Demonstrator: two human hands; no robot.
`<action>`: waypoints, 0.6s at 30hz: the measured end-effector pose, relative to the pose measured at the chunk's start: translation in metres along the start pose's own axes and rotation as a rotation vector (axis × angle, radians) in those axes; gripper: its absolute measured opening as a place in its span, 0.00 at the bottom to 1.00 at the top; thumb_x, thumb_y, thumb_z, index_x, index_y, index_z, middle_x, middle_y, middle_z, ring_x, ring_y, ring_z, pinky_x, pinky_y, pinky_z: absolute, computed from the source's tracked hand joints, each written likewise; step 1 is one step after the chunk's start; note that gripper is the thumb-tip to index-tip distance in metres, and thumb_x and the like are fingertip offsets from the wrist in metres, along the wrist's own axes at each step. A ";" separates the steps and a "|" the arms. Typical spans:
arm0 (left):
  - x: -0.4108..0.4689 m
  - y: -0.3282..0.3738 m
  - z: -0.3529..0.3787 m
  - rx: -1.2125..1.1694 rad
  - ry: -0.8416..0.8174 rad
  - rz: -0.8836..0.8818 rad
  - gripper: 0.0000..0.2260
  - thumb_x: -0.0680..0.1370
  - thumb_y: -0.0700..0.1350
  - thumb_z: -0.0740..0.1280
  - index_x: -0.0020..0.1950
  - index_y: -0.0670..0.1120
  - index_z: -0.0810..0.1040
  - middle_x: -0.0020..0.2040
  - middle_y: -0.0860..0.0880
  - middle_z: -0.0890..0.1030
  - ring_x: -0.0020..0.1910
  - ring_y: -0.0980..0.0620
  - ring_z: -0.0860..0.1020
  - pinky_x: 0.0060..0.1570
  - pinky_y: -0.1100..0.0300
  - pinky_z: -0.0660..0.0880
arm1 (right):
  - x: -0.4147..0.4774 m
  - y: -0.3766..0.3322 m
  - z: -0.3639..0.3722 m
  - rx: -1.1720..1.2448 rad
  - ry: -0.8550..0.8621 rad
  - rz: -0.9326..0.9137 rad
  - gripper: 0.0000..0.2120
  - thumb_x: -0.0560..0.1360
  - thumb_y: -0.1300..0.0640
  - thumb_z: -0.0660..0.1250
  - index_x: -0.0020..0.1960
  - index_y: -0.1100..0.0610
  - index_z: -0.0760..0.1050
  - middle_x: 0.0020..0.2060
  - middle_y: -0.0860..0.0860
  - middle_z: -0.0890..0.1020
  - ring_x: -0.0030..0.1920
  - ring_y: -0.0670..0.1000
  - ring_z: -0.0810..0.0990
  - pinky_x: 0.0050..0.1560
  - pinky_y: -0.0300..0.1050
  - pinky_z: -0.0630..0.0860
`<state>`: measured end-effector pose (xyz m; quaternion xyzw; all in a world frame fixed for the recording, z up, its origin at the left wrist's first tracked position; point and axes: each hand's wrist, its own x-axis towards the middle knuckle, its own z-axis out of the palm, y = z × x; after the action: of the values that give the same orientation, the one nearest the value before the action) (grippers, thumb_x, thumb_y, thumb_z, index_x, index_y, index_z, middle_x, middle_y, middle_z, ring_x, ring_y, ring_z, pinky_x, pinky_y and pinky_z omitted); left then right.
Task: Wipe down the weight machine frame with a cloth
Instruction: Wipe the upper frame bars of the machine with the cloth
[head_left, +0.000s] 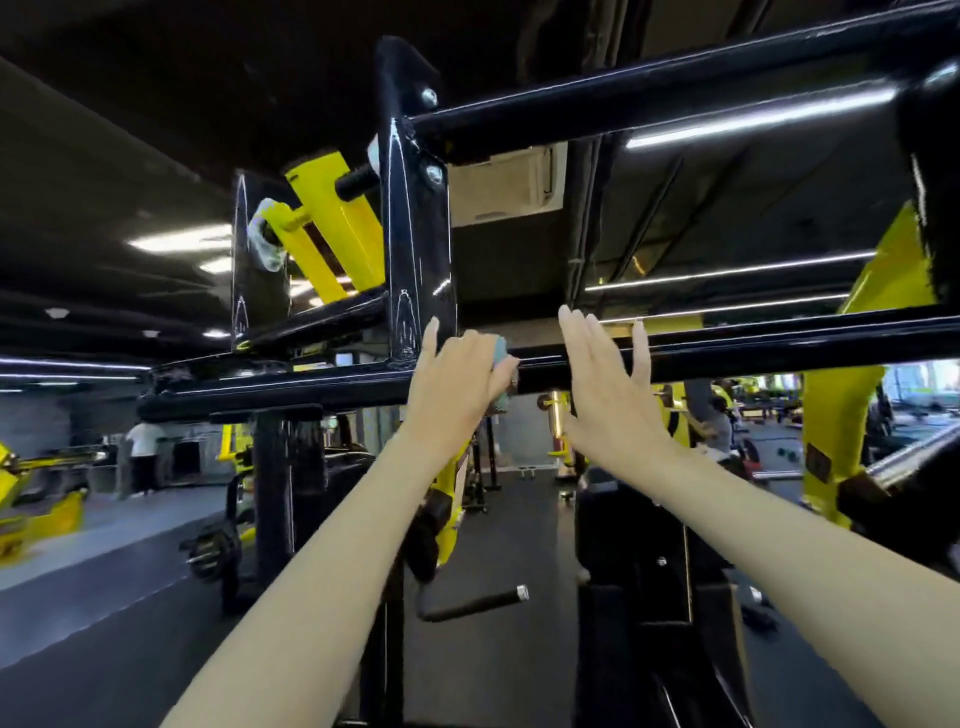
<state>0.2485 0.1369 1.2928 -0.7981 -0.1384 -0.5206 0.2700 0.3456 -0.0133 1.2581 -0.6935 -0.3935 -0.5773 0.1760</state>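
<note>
Left hand (457, 384): curling round the cloth (500, 349), holding it against the black bar (779, 345).
Cloth: showing at the left hand's 2 o'clock, sitting near the right hand's 9 o'clock.
Right hand (613, 395): reaching up, fingers straight and spread, overlapping the bar.

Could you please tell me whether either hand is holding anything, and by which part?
The left hand grips a bunched blue cloth around its middle, against the black frame bar. The right hand holds nothing.
</note>
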 end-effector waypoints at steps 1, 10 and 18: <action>-0.005 -0.009 0.004 -0.025 0.018 0.012 0.25 0.78 0.59 0.46 0.57 0.46 0.75 0.48 0.50 0.78 0.47 0.50 0.78 0.73 0.48 0.50 | -0.004 -0.002 0.003 -0.005 0.036 -0.008 0.48 0.63 0.61 0.72 0.77 0.64 0.52 0.74 0.59 0.63 0.75 0.57 0.60 0.73 0.59 0.40; -0.020 -0.025 0.009 0.197 0.022 0.382 0.44 0.68 0.50 0.76 0.72 0.32 0.56 0.66 0.32 0.69 0.62 0.34 0.71 0.64 0.40 0.65 | -0.035 0.047 0.007 -0.011 0.055 -0.022 0.43 0.66 0.67 0.63 0.77 0.63 0.49 0.76 0.59 0.58 0.77 0.56 0.55 0.75 0.56 0.45; 0.037 0.108 0.012 0.135 0.116 0.497 0.33 0.73 0.46 0.71 0.71 0.34 0.58 0.63 0.38 0.71 0.57 0.40 0.73 0.56 0.48 0.72 | -0.050 0.108 -0.011 0.018 0.052 0.072 0.43 0.65 0.66 0.65 0.77 0.62 0.51 0.76 0.58 0.60 0.77 0.55 0.56 0.75 0.55 0.46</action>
<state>0.3276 0.0538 1.2918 -0.7567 0.0431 -0.4726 0.4497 0.4182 -0.1065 1.2373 -0.6905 -0.3688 -0.5847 0.2129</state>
